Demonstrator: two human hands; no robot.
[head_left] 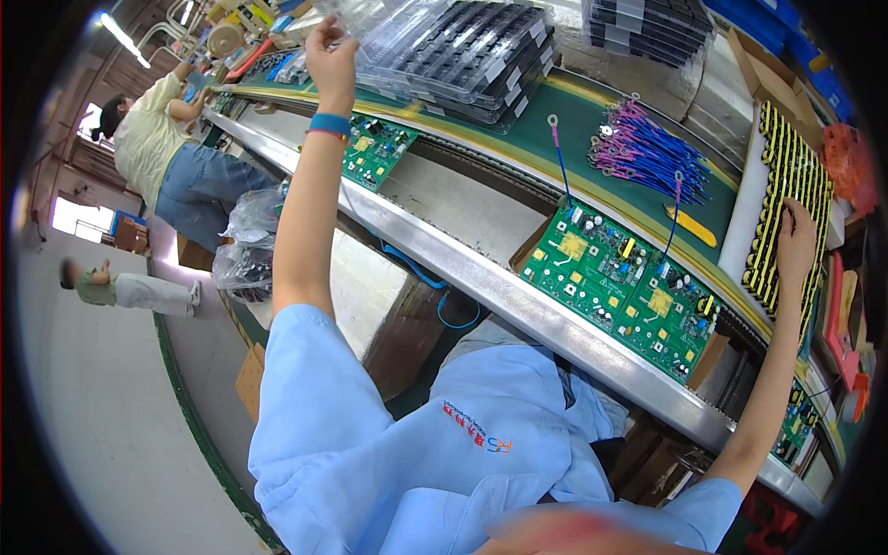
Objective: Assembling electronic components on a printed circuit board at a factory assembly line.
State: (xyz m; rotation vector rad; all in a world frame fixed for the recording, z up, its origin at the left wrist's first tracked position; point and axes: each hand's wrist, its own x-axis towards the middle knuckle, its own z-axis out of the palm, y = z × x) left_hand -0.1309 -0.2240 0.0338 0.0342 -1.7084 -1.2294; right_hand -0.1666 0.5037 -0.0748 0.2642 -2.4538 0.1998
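My left hand (pixel 330 57) is raised at the far left side of the bench, fingers apart and loosely bent. It is beside a clear plastic tray (pixel 393 55) lying tilted on a stack of trays with black parts (pixel 504 69). Whether it touches the tray I cannot tell. On the right, my right hand (pixel 795 245) rests on rows of black-and-yellow striped parts (pixel 772 185), its fingers bent down and close together; their tips are partly hidden. Between my arms, joined green circuit boards (pixel 601 277) lie on the line's rails, with two blue wires with ring terminals (pixel 561 153) standing up from them.
A pile of blue wires with pink sleeves (pixel 647 153) and a yellow cutter (pixel 692 226) lie on the green belt. Another circuit board (pixel 379 148) sits further left. A metal rail (pixel 481 259) runs before me. One co-worker (pixel 166 139) stands at the line; another person (pixel 120 287) stands behind.
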